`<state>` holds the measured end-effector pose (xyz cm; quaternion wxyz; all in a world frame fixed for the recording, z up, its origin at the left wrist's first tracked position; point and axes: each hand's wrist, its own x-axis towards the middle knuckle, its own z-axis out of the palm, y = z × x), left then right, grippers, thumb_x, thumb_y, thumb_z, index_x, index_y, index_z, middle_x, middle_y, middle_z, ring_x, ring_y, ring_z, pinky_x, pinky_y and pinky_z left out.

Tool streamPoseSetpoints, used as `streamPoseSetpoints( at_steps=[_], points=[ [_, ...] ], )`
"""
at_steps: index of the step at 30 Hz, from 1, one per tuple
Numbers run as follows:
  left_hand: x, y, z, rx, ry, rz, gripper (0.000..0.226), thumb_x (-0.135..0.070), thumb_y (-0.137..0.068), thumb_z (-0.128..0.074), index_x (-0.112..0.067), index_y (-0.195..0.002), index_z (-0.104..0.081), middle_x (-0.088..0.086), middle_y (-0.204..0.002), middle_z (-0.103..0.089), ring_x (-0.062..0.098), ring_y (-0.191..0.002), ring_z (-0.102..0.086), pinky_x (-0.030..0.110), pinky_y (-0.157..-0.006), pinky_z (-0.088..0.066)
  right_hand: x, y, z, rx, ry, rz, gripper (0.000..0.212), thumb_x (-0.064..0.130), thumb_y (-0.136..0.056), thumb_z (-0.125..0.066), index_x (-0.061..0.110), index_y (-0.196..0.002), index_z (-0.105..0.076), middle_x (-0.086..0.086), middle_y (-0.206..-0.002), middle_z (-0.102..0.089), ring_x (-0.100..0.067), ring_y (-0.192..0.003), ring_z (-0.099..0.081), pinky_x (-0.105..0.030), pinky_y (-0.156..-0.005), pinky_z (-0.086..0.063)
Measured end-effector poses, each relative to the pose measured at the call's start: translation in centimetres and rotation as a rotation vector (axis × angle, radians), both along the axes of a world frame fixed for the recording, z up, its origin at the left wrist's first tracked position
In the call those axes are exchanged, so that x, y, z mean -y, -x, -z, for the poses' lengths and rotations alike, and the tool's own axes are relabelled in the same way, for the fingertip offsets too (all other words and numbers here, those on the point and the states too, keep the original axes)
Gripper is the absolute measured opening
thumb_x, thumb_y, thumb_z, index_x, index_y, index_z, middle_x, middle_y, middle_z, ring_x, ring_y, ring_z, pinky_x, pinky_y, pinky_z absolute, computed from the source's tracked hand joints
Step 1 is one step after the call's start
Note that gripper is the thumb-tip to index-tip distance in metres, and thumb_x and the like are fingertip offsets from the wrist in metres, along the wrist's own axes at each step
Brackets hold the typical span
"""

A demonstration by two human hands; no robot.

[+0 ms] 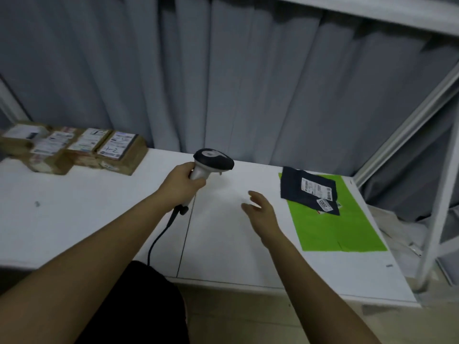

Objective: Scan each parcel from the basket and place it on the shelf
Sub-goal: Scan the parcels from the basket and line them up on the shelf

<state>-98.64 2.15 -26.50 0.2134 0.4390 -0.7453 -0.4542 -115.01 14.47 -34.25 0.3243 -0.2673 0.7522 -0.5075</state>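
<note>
— So, nearest first: how many hands, and what are the fingers doing?

— Two. The left hand (182, 186) has its fingers curled tight round the grip of one barcode scanner (211, 165), whose dark head sticks up past the knuckles and points away to the right. One black cable (159, 238) runs from below the palm back toward the body. The right hand (260, 211) holds nothing; its fingers are spread and relaxed above the white table (99, 219).

— And the parcel?

— One dark flat parcel (308, 189) lies beyond and to the right of the right fingertips, apart from them. It rests on one green sheet (340, 227), overhanging the sheet's far left corner. I count two white labels on it: a large one on top and a small one near its closer edge.

— Anything past the left fingers?

— Yes, far off to their left, a cluster of brown cardboard boxes (74, 150) with labels on top. About five; the blur keeps me from an exact count. Behind everything hangs one grey curtain (223, 70), and a white shelf frame (437, 194) stands right of the parcel.
</note>
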Motion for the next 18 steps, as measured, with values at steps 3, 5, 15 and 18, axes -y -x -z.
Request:
streamPoseSetpoints(
  at_steps=[3,5,15,18],
  points=[
    [-0.5,-3.0,-1.9,-0.055,0.039,-0.063,0.015,-0.015,-0.091,-0.058,-0.015,-0.106,-0.058,0.000,-0.092,-0.060,0.012,-0.080,-0.055,0.022,-0.066,-0.043,2.1,-5.1,-4.1,-0.035,0.087,-0.159,0.039,0.020,-0.098,-0.056,0.019,-0.136,-0.050,0.002,-0.139,-0.049,-0.015,-0.119,-0.050,-0.024,-0.092,-0.042],
    [-0.8,-5.4,-3.4,-0.102,0.050,-0.116,0.020,-0.017,-0.092,-0.059,-0.015,-0.112,-0.058,0.000,-0.096,-0.061,0.011,-0.082,-0.056,0.024,-0.070,-0.045,3.7,-8.6,-6.7,-0.025,0.153,-0.247,0.037,0.023,-0.100,-0.051,0.018,-0.137,-0.051,0.003,-0.141,-0.050,-0.015,-0.123,-0.050,-0.029,-0.102,-0.044],
    [-3.5,-24.4,-8.3,-0.340,0.077,-0.369,0.025,-0.017,-0.093,-0.058,-0.023,-0.117,-0.063,-0.004,-0.108,-0.070,0.014,-0.102,-0.064,0.033,-0.091,-0.051,8.1,-28.2,-14.1,0.199,0.300,-0.669,0.033,0.028,-0.104,-0.037,0.022,-0.132,-0.054,0.000,-0.134,-0.057,-0.014,-0.123,-0.053,-0.038,-0.104,-0.044],
    [-5.1,-30.3,-8.1,-0.440,0.026,-0.414,0.029,-0.010,-0.095,-0.053,-0.025,-0.118,-0.063,-0.008,-0.113,-0.068,0.013,-0.105,-0.064,0.029,-0.091,-0.051,8.1,-34.4,-14.7,0.237,0.304,-0.806,0.027,0.023,-0.101,-0.043,0.024,-0.125,-0.055,0.003,-0.127,-0.060,-0.015,-0.118,-0.056,-0.038,-0.100,-0.047]
  ],
)
